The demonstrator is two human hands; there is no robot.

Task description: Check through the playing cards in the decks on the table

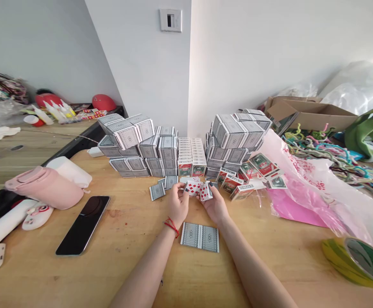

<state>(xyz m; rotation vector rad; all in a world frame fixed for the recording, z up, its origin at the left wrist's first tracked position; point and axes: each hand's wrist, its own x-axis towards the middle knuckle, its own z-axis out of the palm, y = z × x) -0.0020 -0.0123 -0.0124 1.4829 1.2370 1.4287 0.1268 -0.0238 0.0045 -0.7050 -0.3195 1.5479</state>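
**Red diamond cards (195,187) pinched between both hands**

On my head-view feed, the left hand (177,204), with a red string (171,226) at its wrist, is half closed, its fingers gripping the cards. The right hand (215,206) curls the same way on their other side. The cards sit above a wooden table (131,273), beyond a grey-backed card pair (199,237) and before stacked card packs (167,154). I'd keep the pinch light and even at the edges, so none slip.

The left hand (177,204) and right hand (215,206) hold red-diamond playing cards (195,188) above a wooden counter (131,261), near stacked card boxes (161,149).
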